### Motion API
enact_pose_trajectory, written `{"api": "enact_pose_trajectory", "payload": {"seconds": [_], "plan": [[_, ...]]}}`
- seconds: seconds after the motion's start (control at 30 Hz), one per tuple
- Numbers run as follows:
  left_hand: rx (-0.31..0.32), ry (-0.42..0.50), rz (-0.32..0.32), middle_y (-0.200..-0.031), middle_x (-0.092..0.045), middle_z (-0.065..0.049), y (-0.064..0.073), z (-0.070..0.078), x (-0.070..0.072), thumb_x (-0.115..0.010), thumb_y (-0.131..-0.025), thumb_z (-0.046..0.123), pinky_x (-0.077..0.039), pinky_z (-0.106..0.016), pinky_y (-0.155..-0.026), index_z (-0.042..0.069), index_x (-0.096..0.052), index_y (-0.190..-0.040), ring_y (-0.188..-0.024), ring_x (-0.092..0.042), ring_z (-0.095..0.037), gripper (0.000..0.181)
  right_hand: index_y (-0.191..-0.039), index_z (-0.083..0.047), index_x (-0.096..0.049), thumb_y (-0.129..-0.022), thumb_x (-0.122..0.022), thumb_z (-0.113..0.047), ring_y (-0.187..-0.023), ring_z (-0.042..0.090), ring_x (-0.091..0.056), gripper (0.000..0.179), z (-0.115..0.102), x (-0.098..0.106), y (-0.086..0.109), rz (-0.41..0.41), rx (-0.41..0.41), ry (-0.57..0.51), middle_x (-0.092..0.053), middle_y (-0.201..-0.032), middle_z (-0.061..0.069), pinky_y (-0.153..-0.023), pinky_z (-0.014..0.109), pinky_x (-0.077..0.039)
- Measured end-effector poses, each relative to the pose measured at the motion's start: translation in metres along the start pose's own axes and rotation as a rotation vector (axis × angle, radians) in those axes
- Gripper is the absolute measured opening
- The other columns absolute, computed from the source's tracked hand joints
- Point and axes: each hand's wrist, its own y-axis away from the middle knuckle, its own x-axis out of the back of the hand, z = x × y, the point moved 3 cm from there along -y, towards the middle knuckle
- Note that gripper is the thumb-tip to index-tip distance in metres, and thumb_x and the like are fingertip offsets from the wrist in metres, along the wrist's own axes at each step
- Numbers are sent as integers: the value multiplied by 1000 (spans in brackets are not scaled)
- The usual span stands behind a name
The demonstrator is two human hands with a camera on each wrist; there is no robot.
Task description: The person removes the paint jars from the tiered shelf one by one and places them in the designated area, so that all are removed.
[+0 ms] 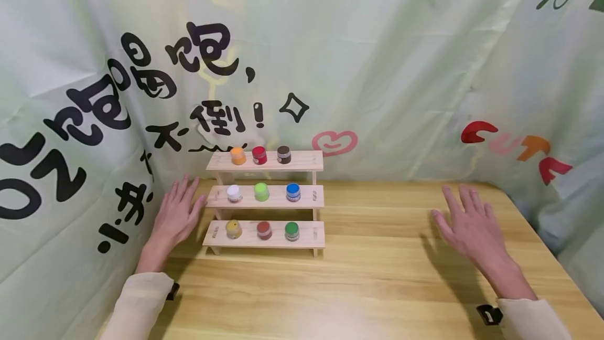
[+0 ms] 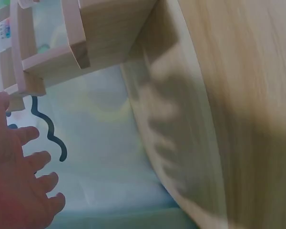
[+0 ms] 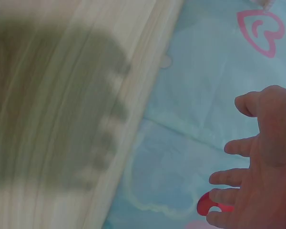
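My left hand is held with straight, spread fingers just left of a three-step wooden rack; it holds nothing. On the top step stand an orange paint jar, a red jar and a dark brown jar. White, light green and blue jars occupy the middle step. Yellow, reddish-brown and dark green ones sit on the bottom step. Far to the right, my right hand hovers over the table, fingers spread, holding nothing.
The wooden table extends in front of and right of the rack. A pale printed curtain hangs behind the table and along both sides, close to my left forearm. Dark straps show at both wrists.
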Motion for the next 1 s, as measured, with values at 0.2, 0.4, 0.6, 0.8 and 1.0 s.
{"api": "enact_pose_trajectory", "payload": {"seconds": [0.2,0.4,0.6,0.8,1.0], "plan": [[14,59,41,-169,-9,-21,14,1,7,-31,-112,43,-11,-72,-118,10,-20,-164,-151,-11,-52,63,-156,3,-30,-108,-49,-39,-140,60,-22,66,-14,0,-3,51,32,-49,-27,-152,42,-109,79,-19],[18,216,99,-167,-18,-24,37,3,5,-37,-113,34,-18,-73,-116,6,-27,-162,-149,-19,-52,57,-153,1,-37,-106,-55,-31,-135,59,-31,60,-34,5,-5,144,82,-130,-34,-149,40,-107,77,-26],[-5,324,93,-160,-30,-30,49,9,-8,-44,-112,27,-23,-68,-117,-2,-37,-156,-145,-28,-52,53,-143,1,-52,-98,-68,-16,-124,53,-47,51,-63,14,-13,350,169,-245,-50,-140,31,-93,71,-42],[0,404,74,-148,-45,-34,59,10,-21,-48,-110,18,-39,-69,-108,-8,-46,-147,-132,-45,-54,46,-138,0,-58,-95,-71,-11,-124,44,-52,47,-92,13,-23,409,209,-350,-57,-136,22,-94,66,-47],[35,553,-11,-144,-50,-33,65,8,-33,-53,-109,18,-50,-63,-99,-6,-45,-149,-122,-58,-51,47,-138,0,-59,-94,-73,-10,-122,42,-55,48,-121,10,-28,409,266,-364,-58,-135,20,-93,63,-50]]}}
